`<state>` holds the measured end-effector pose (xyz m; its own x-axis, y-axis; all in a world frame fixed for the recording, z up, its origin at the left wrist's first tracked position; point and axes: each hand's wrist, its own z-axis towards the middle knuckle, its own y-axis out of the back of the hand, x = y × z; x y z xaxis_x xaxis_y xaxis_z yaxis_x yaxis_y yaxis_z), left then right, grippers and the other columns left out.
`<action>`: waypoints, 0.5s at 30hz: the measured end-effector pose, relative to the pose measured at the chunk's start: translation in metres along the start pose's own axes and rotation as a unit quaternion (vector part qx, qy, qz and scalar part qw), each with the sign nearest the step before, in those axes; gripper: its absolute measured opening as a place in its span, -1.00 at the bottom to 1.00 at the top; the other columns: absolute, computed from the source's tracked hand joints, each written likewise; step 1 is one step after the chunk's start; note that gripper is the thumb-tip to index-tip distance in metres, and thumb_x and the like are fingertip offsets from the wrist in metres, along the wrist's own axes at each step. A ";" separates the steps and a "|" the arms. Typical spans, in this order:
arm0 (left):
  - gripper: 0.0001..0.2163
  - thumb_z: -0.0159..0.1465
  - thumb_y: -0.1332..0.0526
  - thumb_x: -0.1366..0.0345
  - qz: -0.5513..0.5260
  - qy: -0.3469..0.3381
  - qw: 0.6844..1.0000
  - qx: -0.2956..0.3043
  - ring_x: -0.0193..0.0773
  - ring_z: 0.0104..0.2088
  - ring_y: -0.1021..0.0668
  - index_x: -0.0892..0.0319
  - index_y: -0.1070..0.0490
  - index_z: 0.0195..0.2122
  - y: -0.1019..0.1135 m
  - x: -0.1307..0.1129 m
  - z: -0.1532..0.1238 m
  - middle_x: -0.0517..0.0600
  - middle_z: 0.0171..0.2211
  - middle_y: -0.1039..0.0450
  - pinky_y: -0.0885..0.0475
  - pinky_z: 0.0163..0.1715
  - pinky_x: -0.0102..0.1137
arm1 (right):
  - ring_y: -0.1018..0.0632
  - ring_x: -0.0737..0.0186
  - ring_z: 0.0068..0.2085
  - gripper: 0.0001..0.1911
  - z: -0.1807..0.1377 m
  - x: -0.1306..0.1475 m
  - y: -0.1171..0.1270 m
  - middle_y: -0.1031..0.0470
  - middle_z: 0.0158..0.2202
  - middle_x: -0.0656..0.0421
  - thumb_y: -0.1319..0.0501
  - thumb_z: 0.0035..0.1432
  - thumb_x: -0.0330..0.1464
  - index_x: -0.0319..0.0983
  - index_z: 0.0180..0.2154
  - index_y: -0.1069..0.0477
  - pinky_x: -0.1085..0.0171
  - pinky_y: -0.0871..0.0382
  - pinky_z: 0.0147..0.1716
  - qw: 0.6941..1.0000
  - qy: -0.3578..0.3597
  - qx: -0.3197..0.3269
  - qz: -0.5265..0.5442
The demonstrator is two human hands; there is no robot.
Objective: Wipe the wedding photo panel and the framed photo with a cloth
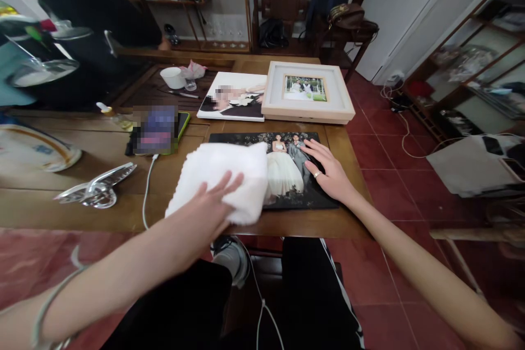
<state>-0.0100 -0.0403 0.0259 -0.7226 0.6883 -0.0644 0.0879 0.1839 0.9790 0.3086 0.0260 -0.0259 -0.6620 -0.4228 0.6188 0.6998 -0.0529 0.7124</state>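
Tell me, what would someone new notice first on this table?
The left hand presses a white cloth onto a dark wedding photo lying flat at the near edge of the wooden table, while the right hand rests flat on the photo's right side. Just behind it sits a white framed picture, with an unframed print to its left.

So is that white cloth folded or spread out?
Folded, it seems: the white cloth lies as a thick, squarish pad under the left hand, covering only the left part of the photo print.
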 end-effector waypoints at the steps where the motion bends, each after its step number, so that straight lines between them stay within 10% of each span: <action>1: -0.79 0.25 -0.15 0.44 0.005 0.003 1.000 -0.003 0.13 0.36 -0.06 0.12 -0.59 -0.25 -0.006 -0.010 -0.008 0.08 0.35 -0.07 -0.14 0.22 0.14 | -0.20 0.07 0.32 -0.58 0.000 0.000 0.000 -0.31 0.25 0.07 -0.07 0.31 -0.22 -0.12 0.15 -0.37 -0.11 -0.07 0.28 1.000 0.001 -0.001 0.000; 6: -0.80 0.23 -0.23 0.37 0.008 -0.010 1.000 -0.008 0.11 0.32 -0.18 0.07 -0.58 -0.16 -0.006 -0.036 -0.014 0.07 0.36 -0.05 -0.29 0.17 0.00 | -0.21 0.06 0.32 -0.59 0.001 -0.001 0.000 -0.31 0.25 0.08 -0.08 0.30 -0.21 -0.10 0.14 -0.38 -0.11 -0.07 0.28 1.000 0.002 -0.005 0.002; 15: -0.70 0.42 0.02 0.33 0.000 0.033 0.998 -0.048 0.10 0.34 -0.11 0.23 -0.47 -0.01 0.033 0.013 0.064 0.20 0.36 -0.01 -0.21 0.19 0.10 | -0.23 0.04 0.31 -0.58 0.001 -0.001 0.000 -0.33 0.24 0.07 -0.15 0.26 -0.18 -0.09 0.12 -0.40 -0.14 -0.10 0.26 1.000 0.002 -0.013 0.006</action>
<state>0.0275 0.0195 0.0450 -0.7662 0.6403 -0.0546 0.0241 0.1135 0.9932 0.3093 0.0275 -0.0263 -0.6529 -0.4264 0.6260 0.7143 -0.0718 0.6961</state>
